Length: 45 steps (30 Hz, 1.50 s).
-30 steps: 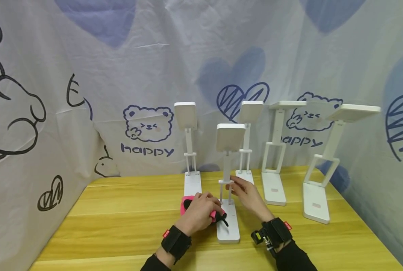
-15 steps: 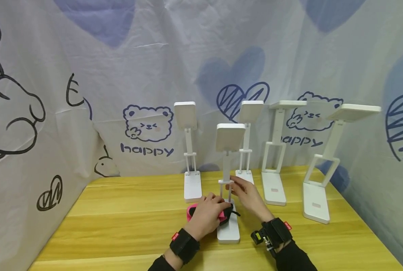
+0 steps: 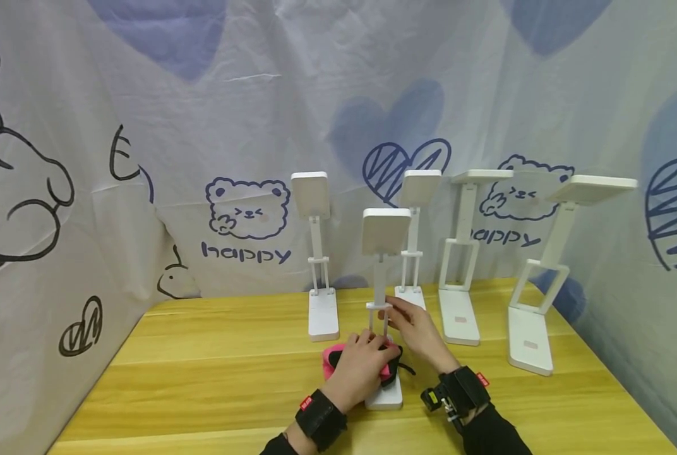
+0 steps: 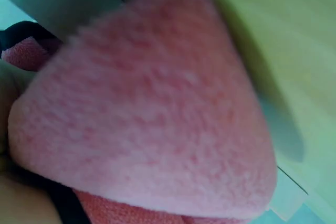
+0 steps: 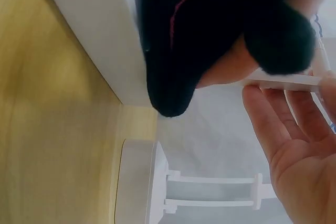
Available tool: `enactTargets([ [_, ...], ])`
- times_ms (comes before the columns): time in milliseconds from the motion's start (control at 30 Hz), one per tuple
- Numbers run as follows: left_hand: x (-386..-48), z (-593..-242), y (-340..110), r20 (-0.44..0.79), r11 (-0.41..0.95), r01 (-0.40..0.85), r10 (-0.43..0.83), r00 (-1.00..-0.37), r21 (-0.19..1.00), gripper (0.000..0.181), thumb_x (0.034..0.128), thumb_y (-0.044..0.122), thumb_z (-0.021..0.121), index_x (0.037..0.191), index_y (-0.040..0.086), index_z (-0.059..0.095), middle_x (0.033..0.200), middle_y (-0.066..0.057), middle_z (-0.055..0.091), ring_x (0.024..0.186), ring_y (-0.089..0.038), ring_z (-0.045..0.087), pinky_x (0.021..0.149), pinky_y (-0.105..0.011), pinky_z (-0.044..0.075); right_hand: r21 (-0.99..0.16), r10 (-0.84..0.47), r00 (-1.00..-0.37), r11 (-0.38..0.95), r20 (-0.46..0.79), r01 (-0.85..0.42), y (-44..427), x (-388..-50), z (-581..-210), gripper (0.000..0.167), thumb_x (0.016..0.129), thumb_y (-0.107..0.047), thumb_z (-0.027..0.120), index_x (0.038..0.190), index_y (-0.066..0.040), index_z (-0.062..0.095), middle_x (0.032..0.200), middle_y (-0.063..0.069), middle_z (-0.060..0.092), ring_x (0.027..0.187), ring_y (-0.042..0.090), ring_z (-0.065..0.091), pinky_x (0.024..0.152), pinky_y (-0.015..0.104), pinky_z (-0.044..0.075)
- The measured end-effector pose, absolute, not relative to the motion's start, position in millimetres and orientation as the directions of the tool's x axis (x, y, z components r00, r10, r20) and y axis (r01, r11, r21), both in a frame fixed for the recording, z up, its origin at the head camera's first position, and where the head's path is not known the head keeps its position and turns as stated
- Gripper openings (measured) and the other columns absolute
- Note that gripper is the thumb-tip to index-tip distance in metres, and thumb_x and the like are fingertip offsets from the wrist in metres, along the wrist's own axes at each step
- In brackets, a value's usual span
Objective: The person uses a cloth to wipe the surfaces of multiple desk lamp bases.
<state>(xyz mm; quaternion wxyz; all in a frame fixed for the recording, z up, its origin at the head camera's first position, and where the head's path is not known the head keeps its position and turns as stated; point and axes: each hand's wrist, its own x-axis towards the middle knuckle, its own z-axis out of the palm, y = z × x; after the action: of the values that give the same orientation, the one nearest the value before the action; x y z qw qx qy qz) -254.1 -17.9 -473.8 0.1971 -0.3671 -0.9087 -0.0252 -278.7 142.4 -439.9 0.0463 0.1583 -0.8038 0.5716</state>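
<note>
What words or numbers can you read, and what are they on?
"happy": on the patterned white cloth backdrop, under the left bear.
"appy": same backdrop, under the right bear; its start is hidden behind a white folding lamp.
Too small to read: red tags on black wristbands, pinkish labels on two white lamp bases.
Numbers: none readable.

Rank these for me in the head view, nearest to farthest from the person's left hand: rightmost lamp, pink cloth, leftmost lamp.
1. Pink cloth: nearest, held in the left hand.
2. Leftmost lamp: beyond the hand, a little to its left.
3. Rightmost lamp: farthest, well to the right, past the right hand.
</note>
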Motion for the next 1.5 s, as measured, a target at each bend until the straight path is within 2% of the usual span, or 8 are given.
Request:
enactTargets([
  [300, -251, -466, -19, 0.294, 0.660, 0.749, 0.726, -0.621, -0.047, 0.038, 0.0796, 0.015, 0.078, 0.113, 0.033, 0.073, 0.115, 0.009, 0.066, 0.105, -0.014, 0.053, 0.082, -0.034, 0.042, -0.897, -0.212, -0.935, 0.288, 0.283, -0.336, 147, -283, -449, 0.039, 0.105, -0.013, 0.044, 0.141, 0.001, 0.049, 0.113, 0.020, 0.067, 0.113, 0.040, 0.062, 0.094, 0.040, 0.053],
  [467, -252, -460, -23, 0.223, 0.614, 0.789, 0.765, -0.605, 0.034, 0.042, 0.0780, 0.007, 0.075, 0.110, 0.034, 0.074, 0.115, 0.012, 0.067, 0.108, -0.014, 0.054, 0.084, -0.035, 0.043, -0.900, -0.226, -0.929, 0.264, 0.293, -0.348, 148, -283, -449, 0.040, 0.104, -0.016, 0.046, 0.140, 0.001, 0.050, 0.115, 0.024, 0.066, 0.112, 0.039, 0.063, 0.093, 0.038, 0.053],
  [633, -251, -454, -26, 0.147, 0.587, 0.802, 0.789, -0.597, 0.108, 0.048, 0.0764, 0.002, 0.073, 0.109, 0.037, 0.075, 0.113, 0.016, 0.067, 0.106, -0.012, 0.055, 0.089, -0.037, 0.043, -0.901, -0.227, -0.933, 0.275, 0.279, -0.336, 148, -286, -449, 0.042, 0.104, -0.017, 0.046, 0.141, 0.002, 0.048, 0.117, 0.029, 0.064, 0.113, 0.041, 0.062, 0.094, 0.040, 0.052],
  [867, -245, -446, -26, 0.081, 0.559, 0.812, 0.813, -0.576, 0.170, 0.043, 0.0785, 0.003, 0.072, 0.104, 0.038, 0.076, 0.115, 0.015, 0.067, 0.110, -0.012, 0.055, 0.095, -0.038, 0.043, -0.898, -0.219, -0.934, 0.280, 0.283, -0.338, 145, -285, -448, 0.039, 0.104, -0.006, 0.041, 0.140, 0.009, 0.046, 0.116, 0.033, 0.062, 0.113, 0.047, 0.060, 0.095, 0.048, 0.050],
  [1133, -244, -438, -35, 0.031, 0.508, 0.825, 0.847, -0.531, 0.247, 0.042, 0.0773, -0.001, 0.070, 0.092, 0.037, 0.077, 0.108, 0.021, 0.068, 0.105, -0.006, 0.055, 0.093, -0.036, 0.044, -0.895, -0.240, -0.928, 0.279, 0.286, -0.348, 148, -284, -448, 0.039, 0.104, -0.014, 0.045, 0.140, 0.001, 0.050, 0.116, 0.028, 0.065, 0.113, 0.041, 0.062, 0.095, 0.037, 0.052],
  [1267, -246, -434, -42, -0.009, 0.515, 0.810, 0.845, -0.534, 0.279, 0.046, 0.0752, -0.007, 0.068, 0.089, 0.036, 0.078, 0.103, 0.025, 0.067, 0.097, -0.003, 0.054, 0.089, -0.030, 0.043, -0.888, -0.249, -0.918, 0.273, 0.307, -0.371, 148, -283, -448, 0.039, 0.104, -0.015, 0.045, 0.139, 0.001, 0.051, 0.114, 0.027, 0.065, 0.112, 0.041, 0.062, 0.094, 0.036, 0.053],
  [1433, -248, -430, -49, -0.014, 0.541, 0.796, 0.829, -0.558, 0.272, 0.045, 0.0738, -0.008, 0.069, 0.087, 0.034, 0.079, 0.100, 0.023, 0.068, 0.092, -0.002, 0.054, 0.086, -0.021, 0.045, -0.889, -0.243, -0.921, 0.276, 0.305, -0.367, 147, -283, -447, 0.038, 0.104, -0.013, 0.045, 0.138, 0.001, 0.052, 0.114, 0.028, 0.065, 0.112, 0.042, 0.062, 0.095, 0.036, 0.052],
  [1500, -249, -429, -52, -0.007, 0.558, 0.783, 0.816, -0.579, 0.274, 0.045, 0.0734, -0.009, 0.069, 0.085, 0.033, 0.079, 0.099, 0.021, 0.069, 0.095, -0.003, 0.055, 0.093, -0.024, 0.045, -0.889, -0.242, -0.922, 0.278, 0.301, -0.364, 147, -283, -448, 0.038, 0.104, -0.012, 0.045, 0.138, 0.001, 0.052, 0.113, 0.028, 0.065, 0.112, 0.043, 0.061, 0.095, 0.037, 0.052],
])
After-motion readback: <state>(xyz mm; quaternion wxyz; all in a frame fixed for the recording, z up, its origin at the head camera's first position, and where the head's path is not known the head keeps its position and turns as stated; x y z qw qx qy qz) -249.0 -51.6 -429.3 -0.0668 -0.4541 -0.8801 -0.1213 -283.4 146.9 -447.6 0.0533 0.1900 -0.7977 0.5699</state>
